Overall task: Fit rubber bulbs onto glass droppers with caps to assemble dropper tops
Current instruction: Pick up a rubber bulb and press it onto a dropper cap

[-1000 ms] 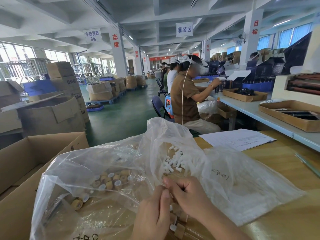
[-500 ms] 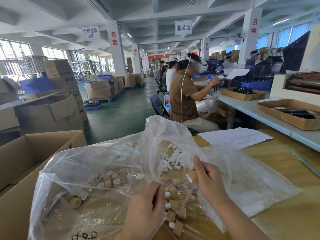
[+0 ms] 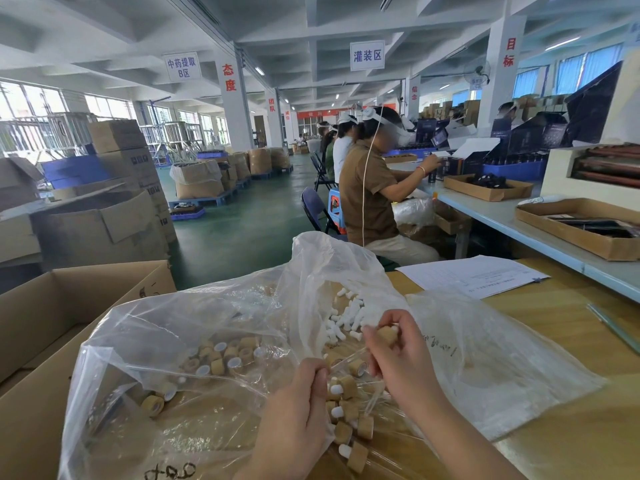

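My right hand point(image 3: 401, 358) pinches a tan dropper cap point(image 3: 386, 335) with a white bulb tip showing, just above the plastic bags. My left hand point(image 3: 294, 420) is closed on the edge of the clear plastic bag point(image 3: 166, 341) that holds tan caps point(image 3: 221, 358). A pile of loose white rubber bulbs point(image 3: 349, 317) lies in a second clear bag behind my right hand. Several assembled tan caps with white bulbs and glass tubes point(image 3: 349, 410) lie between my hands.
An open cardboard box point(image 3: 45, 327) stands at my left. Papers point(image 3: 471, 275) and a thin rod point(image 3: 613, 327) lie on the wooden table point(image 3: 561, 445) to the right. Seated people work at the long light-blue bench point(image 3: 502, 216) ahead. Stacked cartons line the green floor.
My hands, joined together a second ago, have come apart. My right hand lifted up and right with the cap; my left hand dropped to the bag's edge.
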{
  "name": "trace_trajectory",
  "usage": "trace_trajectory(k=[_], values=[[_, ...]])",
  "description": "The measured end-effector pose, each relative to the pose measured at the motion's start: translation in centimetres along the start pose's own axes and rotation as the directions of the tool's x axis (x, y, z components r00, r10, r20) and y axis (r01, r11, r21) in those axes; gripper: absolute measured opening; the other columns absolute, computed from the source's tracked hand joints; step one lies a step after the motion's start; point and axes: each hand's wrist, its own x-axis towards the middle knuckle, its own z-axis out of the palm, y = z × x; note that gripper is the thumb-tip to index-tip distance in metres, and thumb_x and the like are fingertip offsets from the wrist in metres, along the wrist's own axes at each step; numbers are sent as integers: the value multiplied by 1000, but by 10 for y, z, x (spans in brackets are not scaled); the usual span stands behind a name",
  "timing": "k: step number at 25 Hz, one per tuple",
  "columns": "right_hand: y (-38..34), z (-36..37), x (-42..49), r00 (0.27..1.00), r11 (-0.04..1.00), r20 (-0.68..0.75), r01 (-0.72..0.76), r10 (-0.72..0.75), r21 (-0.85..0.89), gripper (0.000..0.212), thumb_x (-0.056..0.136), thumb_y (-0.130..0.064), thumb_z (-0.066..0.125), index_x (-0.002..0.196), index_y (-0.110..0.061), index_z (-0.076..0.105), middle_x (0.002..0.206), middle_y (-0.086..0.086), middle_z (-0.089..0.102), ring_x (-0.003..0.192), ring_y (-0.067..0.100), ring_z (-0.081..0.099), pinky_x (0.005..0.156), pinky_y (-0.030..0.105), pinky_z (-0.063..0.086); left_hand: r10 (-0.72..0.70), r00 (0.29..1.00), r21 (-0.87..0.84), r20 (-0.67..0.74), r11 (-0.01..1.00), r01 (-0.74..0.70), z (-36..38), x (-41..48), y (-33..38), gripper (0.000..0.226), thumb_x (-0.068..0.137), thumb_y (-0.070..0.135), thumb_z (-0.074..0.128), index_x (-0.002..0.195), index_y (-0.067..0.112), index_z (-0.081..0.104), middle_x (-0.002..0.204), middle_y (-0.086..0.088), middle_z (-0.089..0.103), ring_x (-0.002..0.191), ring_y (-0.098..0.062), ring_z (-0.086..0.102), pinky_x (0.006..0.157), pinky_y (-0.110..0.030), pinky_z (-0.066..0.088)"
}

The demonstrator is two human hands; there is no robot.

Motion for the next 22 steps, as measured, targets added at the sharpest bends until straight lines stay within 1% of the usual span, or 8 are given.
trace_trajectory(k=[2,5,8,10,12,14,16,22], values=[[-1,-4,5,986,1000,-163,23,-20,16,13,93,-19,58,94,-21,45,55,2,57,47,13,56,50,20,47,-43,999,4,-4,999,43,-3,3,0,20,95,42,31,93,38,51,75,12,58,67,-7,56,56,-23,41],[-4,-14,13,906,995,-418,96,-72,38,25,94,-5,54,96,-25,39,68,5,65,62,14,69,61,21,56,-181,973,45,-146,981,189,-12,10,-4,11,95,27,44,91,35,51,76,12,56,66,-3,53,57,-18,36],[-5,-20,15,829,961,-488,250,-275,-116,37,94,1,52,113,-25,32,90,-2,58,64,13,69,63,17,55,-359,871,237,-336,862,447,-23,19,-16,6,91,21,47,91,25,52,94,4,55,91,-18,53,80,-37,41],[-3,-20,12,799,879,-389,340,-457,-335,51,91,0,55,120,-34,31,95,-9,54,70,6,65,63,9,50,-544,774,405,-325,659,633,-28,23,-25,16,90,23,41,102,22,51,115,-5,48,114,-28,39,98,-44,29],[2,-14,9,852,816,-195,362,-486,-452,54,91,-6,56,123,-42,32,98,-15,53,81,0,61,63,5,47,-658,708,524,-257,521,674,-30,22,-30,28,89,23,39,115,18,49,133,-10,38,126,-31,28,106,-46,21],[8,-7,7,941,812,37,310,-337,-494,67,93,-14,55,131,-57,21,104,-22,51,85,-4,59,66,6,47,-683,691,566,-238,481,670,-31,21,-32,33,88,24,41,118,16,51,139,-11,33,131,-31,25,110,-46,19],[15,-2,4,968,796,202,238,-148,-557,83,96,-18,54,125,-75,1,110,-34,45,91,-11,56,71,4,45,-692,686,568,-225,479,669,-33,21,-32,35,88,25,42,121,18,52,143,-10,29,134,-31,21,111,-47,17],[18,1,5,972,835,235,151,-27,-529,91,96,-18,53,124,-75,-12,120,-43,34,103,-21,50,84,6,45,-783,600,517,-164,450,729,-43,24,-35,54,89,21,38,142,28,30,154,-9,2,139,-38,-4,112,-57,11]])
